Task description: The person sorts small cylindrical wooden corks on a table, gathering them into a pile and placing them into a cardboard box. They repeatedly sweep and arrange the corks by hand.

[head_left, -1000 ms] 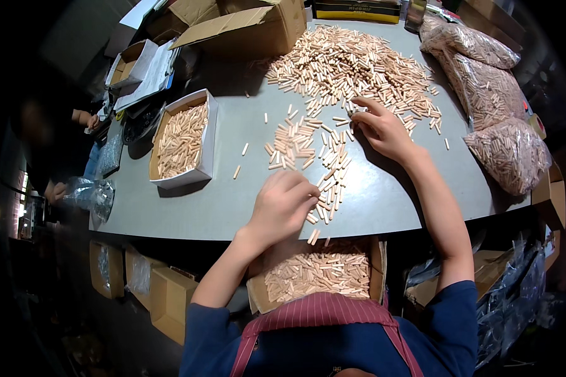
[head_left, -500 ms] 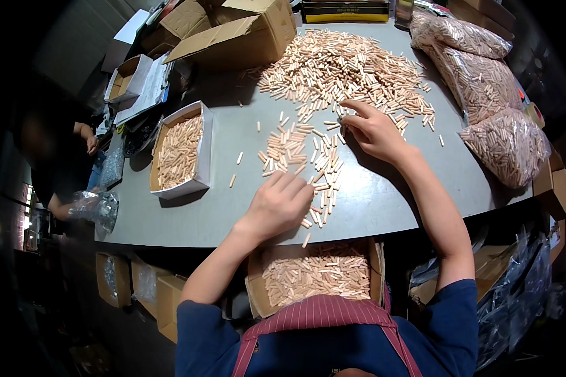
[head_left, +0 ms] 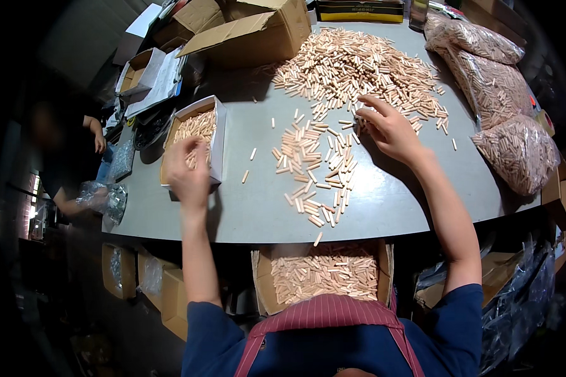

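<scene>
A big heap of short wooden dowels (head_left: 358, 69) covers the far middle of the grey table (head_left: 383, 207). A looser spread of dowels (head_left: 314, 166) trails toward me. My right hand (head_left: 390, 129) rests at the near edge of the heap, fingers apart and fingertips touching the dowels. My left hand (head_left: 188, 173) hovers over the near end of a white-sided box (head_left: 217, 135) partly filled with dowels. Its fingers curl downward, and what is in them is hidden. A cardboard box (head_left: 324, 273) full of dowels sits below the table edge in front of me.
Clear bags of dowels (head_left: 516, 151) line the right side. Open cardboard boxes (head_left: 258, 38) stand at the back, more below the table at left (head_left: 170, 295). Another person (head_left: 69, 157) works at the far left holding a plastic bag (head_left: 104, 198).
My left hand has left the loose dowels near the table's front edge and swung left to the white-sided box. My right hand stays at the heap's edge.
</scene>
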Available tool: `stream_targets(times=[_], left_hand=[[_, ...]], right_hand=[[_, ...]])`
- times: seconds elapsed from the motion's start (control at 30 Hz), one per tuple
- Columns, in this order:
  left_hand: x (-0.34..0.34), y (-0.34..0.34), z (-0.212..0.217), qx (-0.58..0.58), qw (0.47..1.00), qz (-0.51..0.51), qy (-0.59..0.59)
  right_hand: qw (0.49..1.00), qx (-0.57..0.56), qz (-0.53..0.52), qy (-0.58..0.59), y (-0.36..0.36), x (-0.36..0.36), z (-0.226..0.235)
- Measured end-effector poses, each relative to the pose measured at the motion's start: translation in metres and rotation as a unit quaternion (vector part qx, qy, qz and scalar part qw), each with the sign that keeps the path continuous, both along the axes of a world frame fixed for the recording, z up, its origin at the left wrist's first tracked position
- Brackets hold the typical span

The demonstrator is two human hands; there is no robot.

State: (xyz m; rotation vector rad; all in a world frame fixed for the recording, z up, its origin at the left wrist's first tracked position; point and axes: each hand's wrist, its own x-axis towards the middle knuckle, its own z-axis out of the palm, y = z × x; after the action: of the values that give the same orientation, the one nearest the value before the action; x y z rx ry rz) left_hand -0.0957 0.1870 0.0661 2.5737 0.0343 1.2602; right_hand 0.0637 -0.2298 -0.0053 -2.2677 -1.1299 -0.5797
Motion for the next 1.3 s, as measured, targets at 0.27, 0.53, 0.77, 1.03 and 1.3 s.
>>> stream_targets(times=[0.27, 0.53, 0.77, 1.03, 1.3], left_hand=[[-0.030, -0.019, -0.040, 0.054, 0.982, -0.138, 0.121], [-0.060, -0.074, -0.067, -0.020, 0.905, -0.283, 0.318], [-0.064, -0.098, -0.051, -0.219, 0.764, -0.465, 0.390], [-0.062, -0.115, -0.056, -0.116, 0.861, -0.390, 0.305], [-0.064, -0.123, -0.052, 0.068, 0.869, -0.384, 0.304]], right_hand=[[0.998, 0.002, 0.009, 0.063, 0.003, -0.002, -0.005], [0.999, 0.022, -0.002, 0.040, 0.001, 0.001, -0.008], [0.999, 0.009, 0.000, 0.040, -0.002, 0.002, -0.011], [0.996, 0.001, 0.009, 0.086, 0.000, -0.002, -0.004], [0.998, 0.005, 0.006, 0.059, -0.001, -0.003, -0.003]])
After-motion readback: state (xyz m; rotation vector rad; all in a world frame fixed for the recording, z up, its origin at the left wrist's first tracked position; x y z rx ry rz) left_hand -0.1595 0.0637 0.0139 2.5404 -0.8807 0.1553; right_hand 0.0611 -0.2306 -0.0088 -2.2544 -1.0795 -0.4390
